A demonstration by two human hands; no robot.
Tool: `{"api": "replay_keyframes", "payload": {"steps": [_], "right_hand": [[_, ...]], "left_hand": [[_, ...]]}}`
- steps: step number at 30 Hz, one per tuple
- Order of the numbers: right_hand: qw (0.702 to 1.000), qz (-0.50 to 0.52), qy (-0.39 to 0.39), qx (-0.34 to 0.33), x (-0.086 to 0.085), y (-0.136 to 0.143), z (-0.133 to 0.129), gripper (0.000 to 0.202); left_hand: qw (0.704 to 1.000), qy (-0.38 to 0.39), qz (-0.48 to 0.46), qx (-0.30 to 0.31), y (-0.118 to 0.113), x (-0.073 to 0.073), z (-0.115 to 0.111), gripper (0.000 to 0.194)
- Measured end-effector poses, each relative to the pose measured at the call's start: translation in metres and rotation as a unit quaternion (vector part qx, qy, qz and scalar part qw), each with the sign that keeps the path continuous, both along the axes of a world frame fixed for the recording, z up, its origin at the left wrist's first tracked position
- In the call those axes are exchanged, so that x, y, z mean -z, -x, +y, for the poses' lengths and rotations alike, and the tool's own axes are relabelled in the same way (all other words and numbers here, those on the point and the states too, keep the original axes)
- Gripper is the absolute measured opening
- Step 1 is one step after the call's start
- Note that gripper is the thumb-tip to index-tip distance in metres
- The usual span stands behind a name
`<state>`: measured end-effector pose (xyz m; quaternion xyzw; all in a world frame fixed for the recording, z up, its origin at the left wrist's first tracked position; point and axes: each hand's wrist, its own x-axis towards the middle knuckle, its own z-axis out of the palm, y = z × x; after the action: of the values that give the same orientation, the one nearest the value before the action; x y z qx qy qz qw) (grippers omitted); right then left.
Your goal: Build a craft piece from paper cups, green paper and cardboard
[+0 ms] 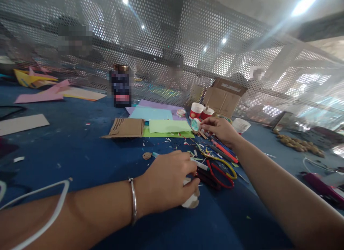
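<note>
My left hand (pixel 172 182), with a silver bangle at the wrist, has its fingers curled over a torn white paper piece (pixel 191 200) on the blue table. A marker (pixel 199 164) lies by its fingertips. Farther off, my right hand (pixel 217 128) pinches the edge of a small white round piece with teal inside (pixel 195 125). Beside that piece stand red-and-white paper cups (pixel 197 110). Between my hands are paper scraps, pens (pixel 224 150), yellow-handled scissors (pixel 224 163) and red-handled scissors (pixel 220 179).
Cardboard (pixel 127 128) and green paper (pixel 169 126) lie mid-table, with blue and purple sheets behind. A phone (pixel 121 88) stands at the back before a perforated metal screen (pixel 150 45). White cups (pixel 241 125) and a white cable (pixel 53 214) are at the sides.
</note>
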<state>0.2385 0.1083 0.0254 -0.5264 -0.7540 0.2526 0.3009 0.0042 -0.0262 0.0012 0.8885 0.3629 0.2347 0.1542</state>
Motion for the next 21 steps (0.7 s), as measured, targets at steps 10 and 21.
{"api": "replay_keyframes", "payload": {"steps": [10, 21], "right_hand": [[0.939, 0.269, 0.178, -0.117, -0.002, 0.027, -0.086, 0.018], [0.932, 0.300, 0.187, -0.084, 0.002, 0.034, -0.099, 0.016]], "left_hand": [[0.961, 0.010, -0.253, -0.112, -0.003, 0.008, 0.028, 0.050], [0.963, 0.026, -0.249, -0.104, -0.001, 0.009, 0.035, 0.045]]}}
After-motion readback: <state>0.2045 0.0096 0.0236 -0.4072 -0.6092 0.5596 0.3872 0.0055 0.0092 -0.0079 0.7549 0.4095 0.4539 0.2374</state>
